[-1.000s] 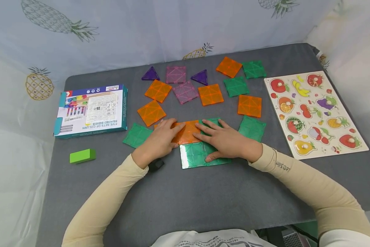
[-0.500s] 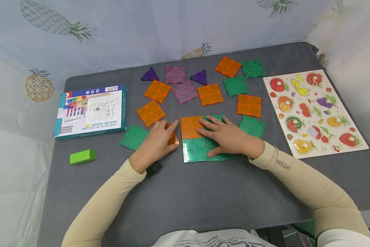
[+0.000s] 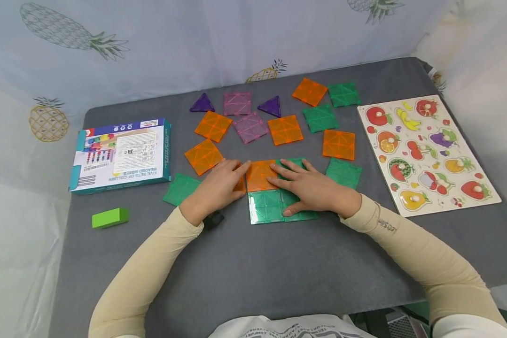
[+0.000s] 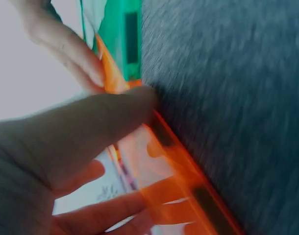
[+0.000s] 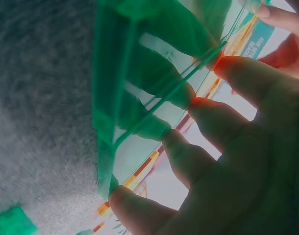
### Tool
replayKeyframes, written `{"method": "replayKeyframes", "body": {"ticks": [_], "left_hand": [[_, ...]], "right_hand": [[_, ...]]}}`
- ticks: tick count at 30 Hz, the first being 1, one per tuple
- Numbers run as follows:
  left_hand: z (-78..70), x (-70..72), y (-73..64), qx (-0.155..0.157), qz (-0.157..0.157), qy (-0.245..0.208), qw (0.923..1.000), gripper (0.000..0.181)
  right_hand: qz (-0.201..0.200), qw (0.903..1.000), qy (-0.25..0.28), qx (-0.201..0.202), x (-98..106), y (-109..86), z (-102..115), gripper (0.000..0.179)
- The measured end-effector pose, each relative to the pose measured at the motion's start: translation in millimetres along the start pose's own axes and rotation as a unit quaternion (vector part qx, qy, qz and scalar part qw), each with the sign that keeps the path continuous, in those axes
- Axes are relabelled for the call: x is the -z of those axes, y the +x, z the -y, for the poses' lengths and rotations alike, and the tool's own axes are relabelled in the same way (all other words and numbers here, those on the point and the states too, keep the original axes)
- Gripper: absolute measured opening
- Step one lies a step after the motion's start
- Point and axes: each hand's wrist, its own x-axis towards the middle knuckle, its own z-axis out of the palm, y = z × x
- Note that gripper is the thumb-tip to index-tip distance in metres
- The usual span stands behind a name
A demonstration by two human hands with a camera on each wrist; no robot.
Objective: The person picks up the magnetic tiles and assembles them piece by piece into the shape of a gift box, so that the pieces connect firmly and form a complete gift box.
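Note:
My left hand [image 3: 217, 188] holds an orange translucent square tile [image 4: 191, 193] between thumb and fingers in the left wrist view. In the head view, only that tile's right part shows beside the hand, its edge at or very near the left side of a flat four-square block. This block has an orange tile [image 3: 260, 176] at upper left and green tiles at lower left [image 3: 265, 207], upper right and lower right. My right hand [image 3: 318, 190] rests on the block with fingers spread, covering much of its right half; those fingers show against green plastic [image 5: 154, 88] in the right wrist view.
More orange, green and pink squares and two purple triangles [image 3: 270, 106] lie farther back. A beaded-columns box [image 3: 120, 157] and a green block [image 3: 110, 218] are at left. A fruit puzzle board [image 3: 428, 155] lies at right. A dark object [image 3: 213, 219] sits by the left wrist.
My left hand drew its orange tile slightly left of the block, leaving a gap half a second ago. Now that tile is back against or close to the block. My right hand stayed nearly still.

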Motion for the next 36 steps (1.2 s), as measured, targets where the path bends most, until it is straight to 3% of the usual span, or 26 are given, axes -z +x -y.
{"method": "replayKeyframes", "body": {"ticks": [5,10,13,17,20,24,31,34,36], "left_hand": [[0.1,-1.2,-1.5,0.008,0.017,-0.016,0.9997,0.078],[2.0,2.7,-11.7,0.037,-0.007,-0.028,0.9989,0.077],[4.4,8.7,-29.7,0.109,-0.039,-0.016,0.9932,0.076],[8.7,10.0,-61.7,0.231,-0.058,0.018,0.9711,0.074],[12.0,2.8,-78.5,0.279,-0.053,0.027,0.9585,0.071],[16.6,-5.3,-88.2,0.289,-0.059,0.015,0.9553,0.059],[25.3,-6.5,-94.0,0.292,-0.070,-0.010,0.9537,0.051],[25.4,-5.0,-99.1,0.282,-0.070,-0.021,0.9567,0.055],[22.3,-4.8,-103.4,0.258,-0.067,-0.029,0.9633,0.058]], "right_hand": [[-0.003,1.0000,0.006,0.005,1.0,2.4,2.2,0.090],[-0.001,1.0000,0.003,-0.004,1.3,1.6,2.2,0.091],[-0.003,1.0000,0.002,0.001,0.0,0.9,1.7,0.092],[-0.005,1.0000,0.002,0.006,-1.4,0.3,1.8,0.092],[-0.005,1.0000,0.003,0.005,-1.3,-0.4,1.1,0.093],[-0.009,0.9999,0.005,0.004,-0.6,-1.3,0.3,0.093],[-0.012,0.9999,0.012,0.002,-1.3,-2.9,0.0,0.092],[-0.012,0.9999,0.011,0.005,-1.7,-2.9,-0.3,0.092],[-0.012,0.9998,0.012,0.006,-1.5,-2.5,-0.4,0.092]]}}
